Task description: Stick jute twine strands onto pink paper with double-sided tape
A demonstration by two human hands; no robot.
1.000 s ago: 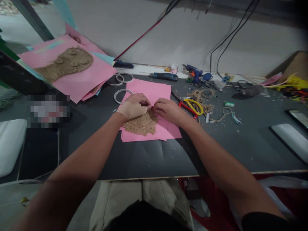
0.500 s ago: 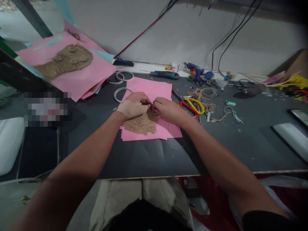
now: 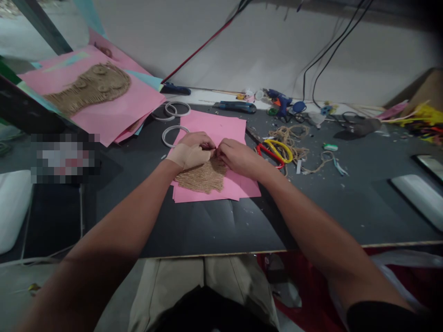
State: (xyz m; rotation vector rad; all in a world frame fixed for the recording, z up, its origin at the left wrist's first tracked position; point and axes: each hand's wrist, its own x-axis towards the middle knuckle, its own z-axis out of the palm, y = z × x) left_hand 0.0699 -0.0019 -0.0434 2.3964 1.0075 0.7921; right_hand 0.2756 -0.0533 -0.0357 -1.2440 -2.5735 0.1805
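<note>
A flat piece of brown jute twine (image 3: pixel 200 177), laid in close rows, lies on pink sheets of paper (image 3: pixel 247 186) in front of me. My left hand (image 3: pixel 194 150) rests over its upper left part, fingers curled and thumb pressed in. My right hand (image 3: pixel 237 156) meets it at the upper right edge, fingertips pinched together. The two sets of fingertips almost touch, and whatever is between them is too small and hidden to make out. The hands cover the upper part of the twine piece.
Scissors (image 3: pixel 278 152) with red and yellow handles lie right of the paper beside loose twine (image 3: pixel 294 136). Behind are a utility knife (image 3: pixel 237 107) and a blue glue gun (image 3: pixel 283 102). White rings (image 3: pixel 178 109) sit at the left, near pink sheets bearing another twine piece (image 3: pixel 100 85).
Both hands keep nearly the same pose at the twine piece. The whole view has shifted very slightly to the left.
</note>
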